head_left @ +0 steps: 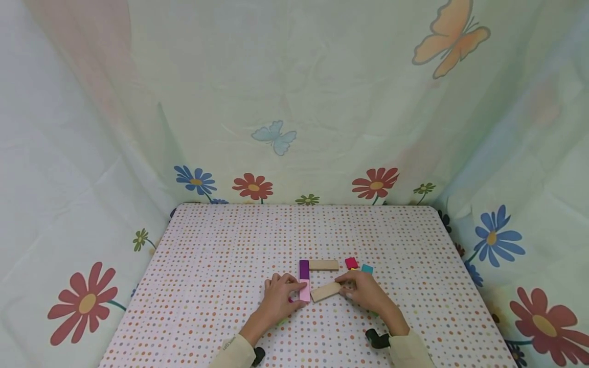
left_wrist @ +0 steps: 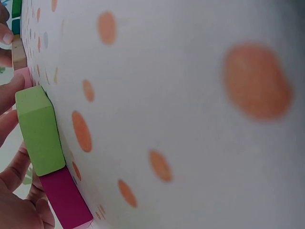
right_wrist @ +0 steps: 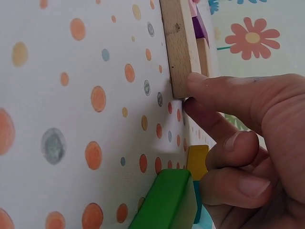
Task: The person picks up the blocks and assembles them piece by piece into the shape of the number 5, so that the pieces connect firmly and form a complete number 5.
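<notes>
My left hand (head_left: 279,297) holds a pink block (head_left: 304,292) by its near part, with thumb and forefinger against it. The pink block lies in line with a purple block (head_left: 304,269). My right hand (head_left: 365,290) pinches the right end of a plain wooden block (head_left: 325,292) between thumb and forefinger; its left end is right at the pink block, and it lies at a slant. Another plain wooden block (head_left: 324,265) runs right from the purple one. In the left wrist view, a light green block (left_wrist: 40,133) and a magenta block (left_wrist: 66,198) lie beside my left hand.
Beyond my right hand are a red block (head_left: 351,262) and a teal block (head_left: 367,268). A yellow block (right_wrist: 197,162) and a green block (right_wrist: 167,200) lie by its curled fingers in the right wrist view. The dotted tabletop (head_left: 221,255) meets a floral curtain (head_left: 317,102) behind.
</notes>
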Demonstrator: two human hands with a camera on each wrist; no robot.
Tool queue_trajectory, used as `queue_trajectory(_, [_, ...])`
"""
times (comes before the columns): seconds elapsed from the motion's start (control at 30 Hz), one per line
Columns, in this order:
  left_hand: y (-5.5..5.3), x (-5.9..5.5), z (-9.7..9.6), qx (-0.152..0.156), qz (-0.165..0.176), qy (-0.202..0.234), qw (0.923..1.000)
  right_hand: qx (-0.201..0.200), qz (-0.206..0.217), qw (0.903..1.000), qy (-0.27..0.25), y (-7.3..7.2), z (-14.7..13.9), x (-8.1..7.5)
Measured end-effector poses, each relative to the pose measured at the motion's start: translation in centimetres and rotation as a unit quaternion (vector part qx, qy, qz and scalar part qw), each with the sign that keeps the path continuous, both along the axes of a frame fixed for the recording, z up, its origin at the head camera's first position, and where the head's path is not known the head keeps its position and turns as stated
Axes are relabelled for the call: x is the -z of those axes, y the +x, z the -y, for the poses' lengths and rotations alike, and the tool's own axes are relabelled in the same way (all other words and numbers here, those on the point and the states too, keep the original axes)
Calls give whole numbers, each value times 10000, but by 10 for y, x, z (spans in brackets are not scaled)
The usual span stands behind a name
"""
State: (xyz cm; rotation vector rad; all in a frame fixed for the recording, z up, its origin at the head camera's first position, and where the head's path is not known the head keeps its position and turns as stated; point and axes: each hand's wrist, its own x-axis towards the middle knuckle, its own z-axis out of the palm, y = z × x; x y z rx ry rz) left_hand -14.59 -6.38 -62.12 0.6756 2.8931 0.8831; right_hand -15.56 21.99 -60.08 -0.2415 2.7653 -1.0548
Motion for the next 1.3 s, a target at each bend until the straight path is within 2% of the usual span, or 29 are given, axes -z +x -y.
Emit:
queue_trajectory(0.17, [1, 1, -1, -41, -24, 74, 10000, 39, -6, 10000, -82, 2, -1, 0])
queue_trajectory(0.3, [2, 1, -3, -205, -95, 192, 9996, 209, -261, 9993, -175, 5, -3, -5])
queue_trajectory(0.43, [-2, -5, -5, -356, -491, 313, 9977, 548, -707, 9960, -42, 1, -7, -11])
queue_trajectory(0.53, [-7, -11, -6, -313, -753, 337, 9961, 799, -1005, 9915, 211, -6, -11, -13])
queue_trajectory(0.6, [-10, -13, -7, -208, -717, 256, 9969, 926, -1145, 9886, 328, -10, -12, -14])
queue_trajectory(0.7, [-12, -15, -10, 15, -414, 19, 9991, 1062, -1256, 9853, 464, -14, -14, -15])
queue_trajectory(0.83, [-13, -15, -16, 372, -31, -234, 9990, 1267, -1149, 9835, 586, -18, -14, -14])
queue_trajectory(1.07, [-15, -10, -26, 987, -103, -644, 9930, 1657, -685, 9811, 725, -23, -7, -8])
queue_trajectory(1.3, [-15, -8, -28, 1365, -189, -965, 9858, 1875, -787, 9759, 788, -26, 0, -3])
